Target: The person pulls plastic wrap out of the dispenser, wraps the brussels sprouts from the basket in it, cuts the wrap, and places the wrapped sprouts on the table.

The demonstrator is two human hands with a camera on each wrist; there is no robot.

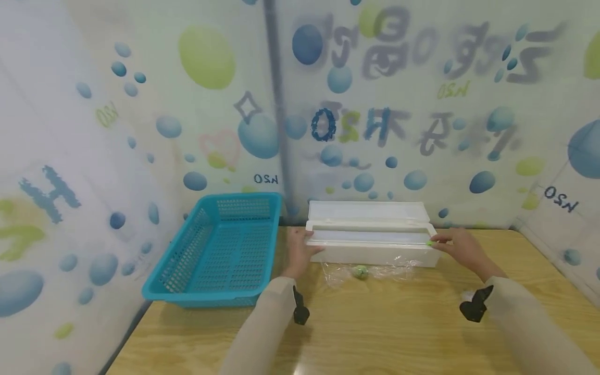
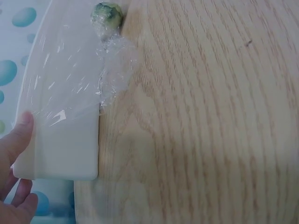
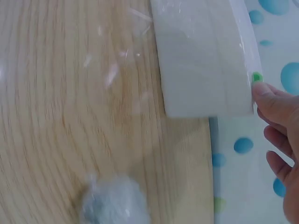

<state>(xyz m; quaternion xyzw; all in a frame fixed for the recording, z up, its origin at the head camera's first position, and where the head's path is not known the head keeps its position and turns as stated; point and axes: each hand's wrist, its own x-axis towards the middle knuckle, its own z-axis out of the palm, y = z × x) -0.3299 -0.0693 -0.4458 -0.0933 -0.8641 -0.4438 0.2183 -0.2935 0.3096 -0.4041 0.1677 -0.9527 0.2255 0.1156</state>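
Note:
A long white cling film dispenser (image 1: 375, 253) lies across the back of the table, its lid (image 1: 367, 211) raised. My left hand (image 1: 299, 251) grips its left end, the thumb (image 2: 23, 126) on the front face and the other fingers around the end. At the right end, my right hand (image 1: 461, 249) pinches the small green slider (image 3: 256, 77) on the top edge. Clear cling film (image 2: 114, 70) hangs over the dispenser's front onto the table. On that film sits a small round green thing (image 1: 360, 272), partly covered by plastic; its kind is unclear.
To the left stands a blue plastic basket (image 1: 211, 296) with perforated walls. A small film-wrapped bundle (image 3: 114, 203) lies on the wooden table (image 1: 375, 328) near my right wrist. Patterned sheeting (image 1: 375, 172) rises right behind the table's back edge.

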